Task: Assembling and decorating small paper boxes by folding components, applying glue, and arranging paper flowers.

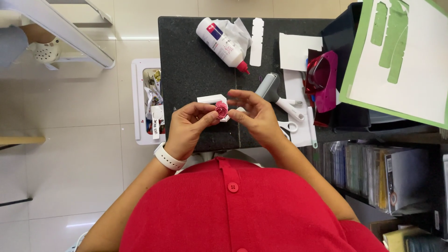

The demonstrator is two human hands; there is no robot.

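Two bare hands meet just above the near edge of the dark worktop [196, 70]. The left hand [186, 128], a white watch [168, 157] on its wrist, has its fingers [205, 116] closed around a small rolled pink paper flower [221, 109]. The right hand [255, 116] touches the flower from the other side with thumb and forefinger, its other fingers spread loosely open. Just behind the flower lies a small white paper piece [212, 99]. Farther right rest a grey roller tool [275, 93] and white-handled scissors [289, 127]. At the far edge lies a white glue bottle [221, 43] with a red tip.
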